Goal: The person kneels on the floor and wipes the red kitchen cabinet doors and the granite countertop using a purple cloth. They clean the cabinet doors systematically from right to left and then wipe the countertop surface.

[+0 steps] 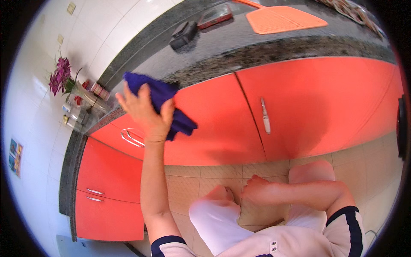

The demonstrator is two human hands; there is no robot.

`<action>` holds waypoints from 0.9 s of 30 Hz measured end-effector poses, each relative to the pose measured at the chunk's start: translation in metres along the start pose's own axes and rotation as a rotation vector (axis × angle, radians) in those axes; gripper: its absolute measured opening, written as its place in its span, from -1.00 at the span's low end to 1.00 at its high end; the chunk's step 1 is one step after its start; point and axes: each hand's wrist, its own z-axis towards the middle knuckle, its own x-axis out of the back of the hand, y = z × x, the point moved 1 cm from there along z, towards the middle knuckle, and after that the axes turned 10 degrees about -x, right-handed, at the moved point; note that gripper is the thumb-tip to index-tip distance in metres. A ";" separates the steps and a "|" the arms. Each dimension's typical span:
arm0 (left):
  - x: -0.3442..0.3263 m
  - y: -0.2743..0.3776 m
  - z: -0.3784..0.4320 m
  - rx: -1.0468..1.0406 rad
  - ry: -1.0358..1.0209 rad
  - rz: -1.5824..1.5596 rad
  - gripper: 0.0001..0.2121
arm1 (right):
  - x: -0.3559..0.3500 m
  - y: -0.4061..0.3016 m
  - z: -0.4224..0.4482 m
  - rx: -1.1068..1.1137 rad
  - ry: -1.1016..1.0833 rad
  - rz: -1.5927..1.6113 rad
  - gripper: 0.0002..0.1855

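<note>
My left hand (146, 110) is raised at the edge of the granite counter, its fingers spread against a dark blue cloth (157, 93). Part of the cloth lies over the counter edge, and a folded end hangs in front of the red cabinet door. Whether the fingers grip the cloth or only press on it cannot be told. My right hand (257, 191) is low in front of my body, above the tiled floor, slightly blurred, with its fingers curled; nothing is seen in it.
On the granite counter (218, 48) are a black object (183, 35), a red-edged box (215, 17) and an orange fly swatter (282, 19). Flowers in a vase (88, 96) and jars stand at the left corner. Metal handles (265, 115) project from the red cabinets (205, 128).
</note>
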 end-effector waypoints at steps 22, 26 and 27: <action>0.011 -0.145 -0.105 1.207 0.386 -0.151 -0.34 | 0.003 0.003 0.006 0.022 -0.114 -0.044 -0.88; -0.002 -0.090 -0.088 0.877 0.360 -0.057 -0.42 | -0.012 -0.002 0.008 0.031 -0.124 -0.072 -0.87; -0.006 -0.058 -0.072 0.832 0.344 -0.048 -0.44 | -0.011 -0.002 0.008 0.030 -0.133 -0.024 -0.87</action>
